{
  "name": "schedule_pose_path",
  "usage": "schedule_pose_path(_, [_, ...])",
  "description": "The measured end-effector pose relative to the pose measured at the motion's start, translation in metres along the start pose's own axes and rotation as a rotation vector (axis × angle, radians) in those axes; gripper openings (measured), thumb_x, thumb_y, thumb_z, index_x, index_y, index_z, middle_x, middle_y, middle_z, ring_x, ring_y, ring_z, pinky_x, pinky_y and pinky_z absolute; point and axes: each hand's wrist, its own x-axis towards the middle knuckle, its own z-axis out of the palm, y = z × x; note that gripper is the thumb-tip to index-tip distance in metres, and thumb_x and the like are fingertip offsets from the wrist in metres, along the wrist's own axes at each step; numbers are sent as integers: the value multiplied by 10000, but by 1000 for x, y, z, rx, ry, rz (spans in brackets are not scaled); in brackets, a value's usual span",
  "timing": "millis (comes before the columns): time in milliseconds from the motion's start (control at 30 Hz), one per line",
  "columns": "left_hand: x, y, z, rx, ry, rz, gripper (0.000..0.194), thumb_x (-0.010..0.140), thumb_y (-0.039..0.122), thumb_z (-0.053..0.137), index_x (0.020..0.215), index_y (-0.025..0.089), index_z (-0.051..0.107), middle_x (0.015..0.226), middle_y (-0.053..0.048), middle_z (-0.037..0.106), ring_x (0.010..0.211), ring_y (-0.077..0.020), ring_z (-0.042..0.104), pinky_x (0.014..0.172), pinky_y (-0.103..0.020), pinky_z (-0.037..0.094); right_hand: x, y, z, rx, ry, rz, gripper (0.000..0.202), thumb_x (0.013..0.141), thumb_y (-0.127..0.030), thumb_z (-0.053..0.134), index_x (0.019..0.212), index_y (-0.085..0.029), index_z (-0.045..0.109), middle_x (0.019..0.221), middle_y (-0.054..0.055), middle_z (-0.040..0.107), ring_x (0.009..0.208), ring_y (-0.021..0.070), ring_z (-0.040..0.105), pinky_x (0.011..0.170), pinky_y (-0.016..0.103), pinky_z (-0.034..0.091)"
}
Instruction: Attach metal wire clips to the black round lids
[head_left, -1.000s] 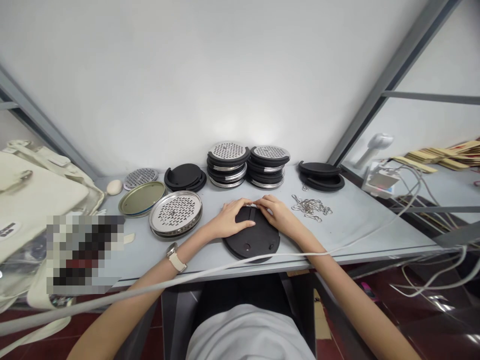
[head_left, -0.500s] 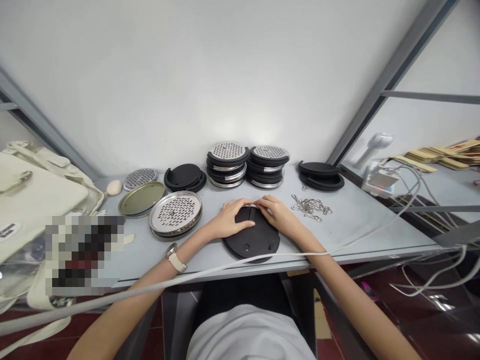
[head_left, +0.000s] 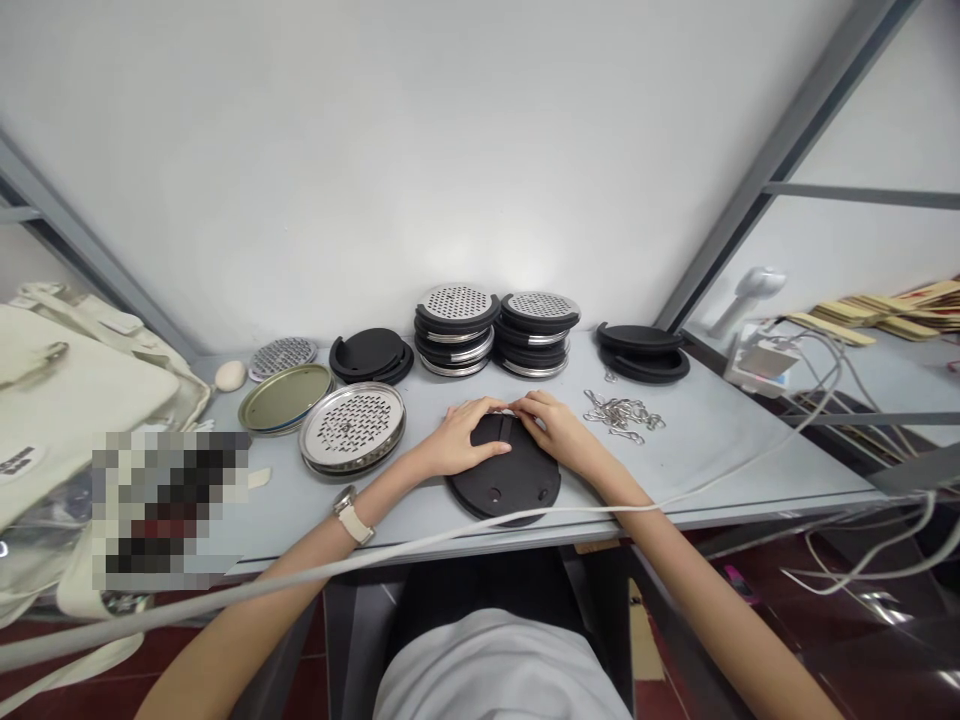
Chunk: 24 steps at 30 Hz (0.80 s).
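A round black disc [head_left: 510, 482] lies near the front edge of the grey table, with a small hole and a knob on its near part. My left hand [head_left: 466, 438] grips its far left edge, thumb across the top. At the far edge, my right hand [head_left: 545, 424] has its fingers bent together, with the fingertips meeting those of my left hand. Whatever small part may be between the fingertips is hidden. Right of my right hand lies a pile of metal clips [head_left: 624, 412]. Perforated metal discs [head_left: 351, 428] rest to the left.
Two stacks of black and metal discs, a left stack [head_left: 456, 335] and a right one [head_left: 534, 332], stand by the wall. Black discs [head_left: 643, 352] lie at the back right, others [head_left: 371, 355] at the back left. A white cable [head_left: 585, 508] crosses in front. A bag [head_left: 82, 390] sits left.
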Motion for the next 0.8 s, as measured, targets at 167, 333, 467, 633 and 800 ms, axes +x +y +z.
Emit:
schedule_pose_path(167, [0, 0, 0, -1, 2, 6, 451, 834, 411, 624, 1234, 272, 467, 1309, -50, 539, 1234, -258, 461, 1067, -451, 293, 0, 1, 0, 4, 0, 3, 232, 923, -135, 403, 978, -179, 624, 901, 86, 598, 891, 214, 565, 823, 352, 475])
schedule_pose_path(333, [0, -1, 0, -5, 1, 12, 444, 837, 411, 619, 1231, 271, 470, 1299, -50, 543, 1226, -255, 464, 1066, -445, 291, 0, 1, 0, 5, 3, -4, 238, 924, -141, 406, 993, -182, 630, 909, 87, 599, 900, 216, 565, 828, 353, 475])
schedule_pose_path(467, [0, -1, 0, -8, -5, 22, 421, 844, 405, 608, 1224, 278, 478, 1291, -47, 543, 1233, -252, 457, 1080, -443, 281, 0, 0, 0, -1, 3, -11, 245, 933, -157, 404, 1011, -188, 635, 908, 85, 597, 911, 218, 566, 838, 356, 476])
schedule_pose_path(633, [0, 0, 0, 3, -20, -2, 407, 849, 414, 600, 1215, 279, 483, 1276, -51, 537, 1230, -247, 450, 1083, -442, 283, 0, -1, -1, 3, -4, -14, 260, 940, -171, 400, 1029, -193, 643, 901, 87, 601, 903, 219, 567, 835, 368, 483])
schedule_pose_path(800, [-1, -1, 0, 12, -33, 7, 405, 858, 423, 585, 1225, 284, 483, 1275, -36, 527, 1239, -234, 440, 1095, -431, 272, 0, -1, -1, 1, -8, -10, 265, 942, -175, 399, 1042, -182, 644, 915, 92, 605, 908, 221, 570, 842, 372, 482])
